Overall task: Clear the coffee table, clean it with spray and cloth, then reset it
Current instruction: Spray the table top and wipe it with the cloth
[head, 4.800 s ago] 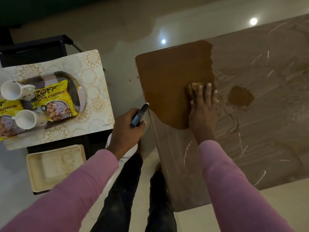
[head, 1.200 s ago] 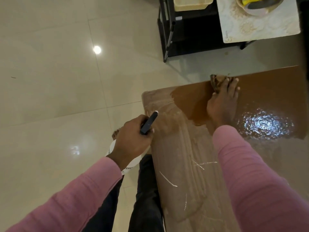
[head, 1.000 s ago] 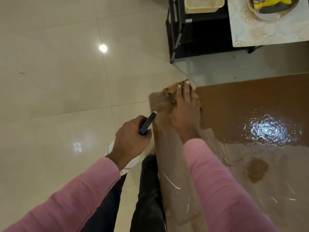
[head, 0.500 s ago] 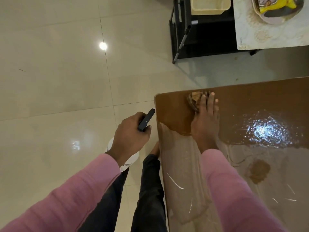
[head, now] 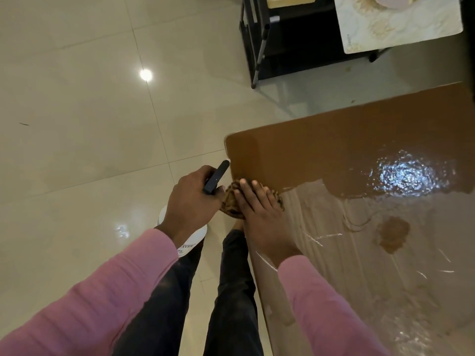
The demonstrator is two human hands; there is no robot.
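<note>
I am in the cleaning step, wiping down the coffee tabletop. My right hand lies flat with straight fingers and presses the cloth onto the tabletop's left edge, near the corner. My left hand is curled round the neck of the spray bottle. It holds the bottle off the tabletop, just beside the cloth, so the two hands almost touch.

The far band of the tabletop shows dark, bare brown. The near part wears a pale, streaky film with one small brown patch in it. I judge the wipe well under way but not done. The next move calls for drawing the cloth over the pale part in firm, overlapping strokes, and more spray seems unneeded.

Most of the cloth hides under my palm, and much of the bottle behind my wrist. On the black stand, whatever sits on the patterned mat is cut off at the top, so I cannot name it. The tabletop's right end runs out of view.
</note>
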